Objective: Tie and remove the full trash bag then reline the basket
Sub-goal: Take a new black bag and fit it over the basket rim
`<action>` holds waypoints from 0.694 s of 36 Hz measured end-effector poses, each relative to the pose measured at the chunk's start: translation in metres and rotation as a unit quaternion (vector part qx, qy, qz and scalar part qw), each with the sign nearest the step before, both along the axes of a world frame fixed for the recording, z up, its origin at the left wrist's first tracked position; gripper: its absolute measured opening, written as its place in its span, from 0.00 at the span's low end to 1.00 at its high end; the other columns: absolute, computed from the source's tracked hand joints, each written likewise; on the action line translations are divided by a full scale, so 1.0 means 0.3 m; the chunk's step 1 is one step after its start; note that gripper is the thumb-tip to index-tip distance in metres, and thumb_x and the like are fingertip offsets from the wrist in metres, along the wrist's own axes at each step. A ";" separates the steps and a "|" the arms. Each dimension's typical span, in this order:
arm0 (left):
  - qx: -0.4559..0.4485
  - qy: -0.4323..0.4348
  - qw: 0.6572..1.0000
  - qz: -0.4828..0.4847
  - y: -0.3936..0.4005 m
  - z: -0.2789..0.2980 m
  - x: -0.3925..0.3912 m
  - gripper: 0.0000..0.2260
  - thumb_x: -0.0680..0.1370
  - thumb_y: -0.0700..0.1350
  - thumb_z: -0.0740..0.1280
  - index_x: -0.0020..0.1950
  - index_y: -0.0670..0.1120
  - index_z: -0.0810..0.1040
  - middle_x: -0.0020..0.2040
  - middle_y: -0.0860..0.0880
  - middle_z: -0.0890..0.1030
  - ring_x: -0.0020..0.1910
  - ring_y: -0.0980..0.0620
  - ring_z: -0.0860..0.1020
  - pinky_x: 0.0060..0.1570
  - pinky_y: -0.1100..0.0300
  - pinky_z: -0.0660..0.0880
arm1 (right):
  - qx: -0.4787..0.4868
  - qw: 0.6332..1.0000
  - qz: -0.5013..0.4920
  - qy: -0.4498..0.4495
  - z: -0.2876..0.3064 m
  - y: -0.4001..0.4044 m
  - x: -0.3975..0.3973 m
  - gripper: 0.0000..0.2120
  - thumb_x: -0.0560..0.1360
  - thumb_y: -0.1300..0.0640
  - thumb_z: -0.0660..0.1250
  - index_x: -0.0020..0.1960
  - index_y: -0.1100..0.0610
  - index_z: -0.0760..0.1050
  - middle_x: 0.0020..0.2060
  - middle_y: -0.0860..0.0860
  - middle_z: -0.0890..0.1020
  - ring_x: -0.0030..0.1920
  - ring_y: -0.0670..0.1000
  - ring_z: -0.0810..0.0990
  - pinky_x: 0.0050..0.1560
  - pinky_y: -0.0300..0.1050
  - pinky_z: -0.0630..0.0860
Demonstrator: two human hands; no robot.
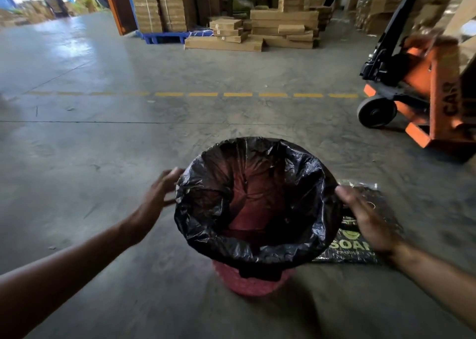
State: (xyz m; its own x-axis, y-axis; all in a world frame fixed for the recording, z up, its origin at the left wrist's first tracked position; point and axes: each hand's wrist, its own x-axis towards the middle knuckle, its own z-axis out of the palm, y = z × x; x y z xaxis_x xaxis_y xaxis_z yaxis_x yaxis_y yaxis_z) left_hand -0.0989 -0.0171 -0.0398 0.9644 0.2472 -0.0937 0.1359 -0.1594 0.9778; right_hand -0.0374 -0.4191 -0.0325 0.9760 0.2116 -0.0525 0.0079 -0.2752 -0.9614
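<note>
A red mesh basket (251, 283) stands on the concrete floor just in front of me. A thin black liner bag (206, 220) is draped inside it and folded out over the rim; red shows through the plastic at the bottom. My left hand (157, 199) is beside the left edge of the rim, fingers spread and blurred, close to or touching the plastic. Over at the rim's right edge is my right hand (365, 220), fingers extended against the liner's fold. Neither hand holds anything that I can see.
A flat black packet with green lettering (358, 248) lies on the floor right of the basket, partly under my right hand. An orange pallet jack (422, 96) stands at the right. Stacked cardboard (257, 34) and a blue pallet (164, 37) sit beyond a dashed yellow line (237, 94). People stand far left.
</note>
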 end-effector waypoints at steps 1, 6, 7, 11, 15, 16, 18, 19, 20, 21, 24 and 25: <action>-0.031 0.020 0.999 -0.030 -0.038 -0.008 -0.025 0.31 0.72 0.73 0.64 0.69 0.57 0.76 0.64 0.56 0.83 0.61 0.63 0.80 0.61 0.54 0.75 | 0.008 0.999 0.031 0.027 -0.006 0.014 -0.021 0.13 0.79 0.42 0.60 0.62 0.39 0.74 0.58 0.33 0.79 0.55 0.32 0.80 0.60 0.37 0.72; -0.066 0.043 0.996 -0.033 -0.142 -0.076 -0.072 0.31 0.73 0.71 0.66 0.66 0.51 0.80 0.58 0.53 0.87 0.58 0.53 0.84 0.70 0.47 0.75 | 0.044 0.996 0.057 0.060 -0.031 0.067 -0.034 0.29 0.63 0.26 0.69 0.58 0.40 0.79 0.48 0.28 0.84 0.50 0.28 0.81 0.58 0.34 0.72; -0.057 0.040 0.997 -0.011 -0.148 -0.090 -0.067 0.36 0.69 0.74 0.67 0.64 0.48 0.82 0.54 0.50 0.87 0.55 0.50 0.83 0.71 0.42 0.73 | 0.057 0.995 0.039 0.067 -0.038 0.069 -0.016 0.33 0.60 0.26 0.70 0.58 0.44 0.81 0.51 0.34 0.86 0.53 0.34 0.83 0.60 0.39 0.74; -0.078 0.029 0.996 0.038 -0.171 -0.101 -0.016 0.40 0.64 0.74 0.69 0.63 0.46 0.83 0.57 0.44 0.87 0.59 0.43 0.83 0.70 0.40 0.74 | 0.053 0.995 0.009 0.087 -0.024 0.080 0.062 0.27 0.69 0.31 0.68 0.60 0.46 0.82 0.58 0.44 0.85 0.58 0.45 0.83 0.64 0.47 0.74; -0.081 -0.003 0.995 0.063 -0.199 -0.094 0.037 0.34 0.66 0.66 0.64 0.62 0.45 0.84 0.58 0.43 0.87 0.60 0.41 0.83 0.66 0.43 0.76 | 0.018 0.997 0.000 0.073 -0.034 0.078 0.123 0.24 0.75 0.36 0.64 0.61 0.51 0.82 0.55 0.48 0.87 0.57 0.49 0.85 0.65 0.50 0.75; -0.083 -0.008 0.994 0.069 -0.199 -0.099 0.051 0.34 0.66 0.66 0.63 0.61 0.44 0.84 0.57 0.43 0.87 0.60 0.40 0.83 0.65 0.43 0.77 | 0.010 0.998 -0.007 0.066 -0.038 0.078 0.130 0.23 0.75 0.37 0.63 0.59 0.51 0.82 0.54 0.48 0.87 0.56 0.50 0.85 0.64 0.50 0.75; -0.083 -0.014 0.993 0.084 -0.196 -0.111 0.080 0.33 0.65 0.66 0.63 0.59 0.45 0.85 0.57 0.41 0.87 0.60 0.39 0.83 0.66 0.43 0.76 | -0.002 0.998 -0.019 0.058 -0.050 0.077 0.145 0.21 0.75 0.36 0.63 0.56 0.50 0.83 0.52 0.47 0.87 0.55 0.51 0.84 0.62 0.51 0.76; -0.084 -0.018 0.992 0.090 -0.190 -0.118 0.096 0.32 0.64 0.65 0.64 0.57 0.45 0.85 0.57 0.41 0.87 0.60 0.40 0.82 0.65 0.43 0.76 | -0.005 0.998 -0.022 0.052 -0.058 0.076 0.157 0.21 0.74 0.36 0.63 0.55 0.50 0.83 0.52 0.48 0.87 0.55 0.51 0.84 0.62 0.51 0.76; -0.085 -0.021 0.992 0.096 -0.181 -0.127 0.117 0.30 0.64 0.65 0.64 0.55 0.46 0.85 0.56 0.41 0.87 0.59 0.39 0.82 0.65 0.43 0.75 | -0.006 0.999 -0.026 0.044 -0.068 0.075 0.176 0.22 0.73 0.35 0.63 0.55 0.50 0.83 0.52 0.48 0.87 0.55 0.51 0.84 0.62 0.52 0.76; -0.084 -0.022 0.991 0.101 -0.170 -0.137 0.131 0.29 0.64 0.64 0.64 0.54 0.46 0.85 0.56 0.41 0.87 0.60 0.38 0.82 0.65 0.42 0.75 | -0.004 0.999 -0.029 0.039 -0.074 0.076 0.187 0.24 0.71 0.35 0.63 0.54 0.51 0.82 0.52 0.50 0.87 0.55 0.53 0.83 0.62 0.53 0.76; -0.081 -0.021 0.991 0.102 -0.133 -0.173 0.169 0.28 0.66 0.63 0.64 0.54 0.45 0.86 0.55 0.40 0.87 0.60 0.36 0.82 0.68 0.36 0.74 | 0.013 0.999 -0.039 0.028 -0.088 0.085 0.215 0.22 0.71 0.39 0.62 0.43 0.59 0.79 0.42 0.55 0.84 0.45 0.56 0.81 0.51 0.50 0.75; -0.079 -0.018 0.991 0.103 -0.126 -0.184 0.165 0.29 0.66 0.63 0.64 0.54 0.44 0.86 0.55 0.40 0.87 0.60 0.36 0.82 0.68 0.36 0.73 | 0.029 0.998 -0.041 0.024 -0.094 0.091 0.209 0.19 0.71 0.42 0.62 0.41 0.59 0.77 0.38 0.55 0.82 0.40 0.54 0.79 0.46 0.47 0.75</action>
State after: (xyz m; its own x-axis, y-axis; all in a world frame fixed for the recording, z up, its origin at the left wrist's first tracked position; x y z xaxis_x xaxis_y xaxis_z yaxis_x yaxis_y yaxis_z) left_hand -0.0494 -0.0550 -0.0951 0.8981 0.4247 -0.1141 0.1149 0.0238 0.9931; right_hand 0.0253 -0.3917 -0.0606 0.9866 0.1355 -0.0904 -0.0596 -0.2162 -0.9745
